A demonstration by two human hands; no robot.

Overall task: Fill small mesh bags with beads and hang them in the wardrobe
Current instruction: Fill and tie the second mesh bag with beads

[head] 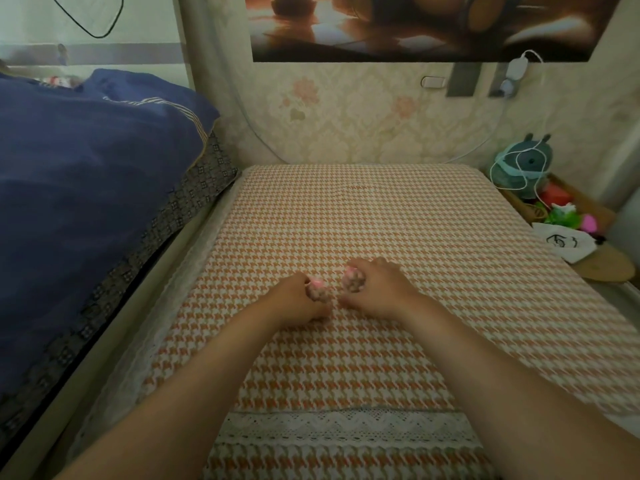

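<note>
Resting low on the houndstooth tablecloth (pixel 363 216), our left hand (pixel 294 303) curls its fingers around one small bead-filled mesh bag (pixel 318 292), and our right hand (pixel 377 289) closes on a second bag (pixel 352 279) just beside it. We see bare cloth stretching ahead to the wall (pixel 363 129). A blue quilt (pixel 86 188) borders the left edge, a toy box (pixel 561 209) the right.

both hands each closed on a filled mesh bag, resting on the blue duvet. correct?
Not quite. The left hand and right hand are each closed on a small filled mesh bag, left bag and right bag, but the head view shows them resting on the orange-and-white houndstooth cover. The blue duvet lies off to the left, untouched.
</note>
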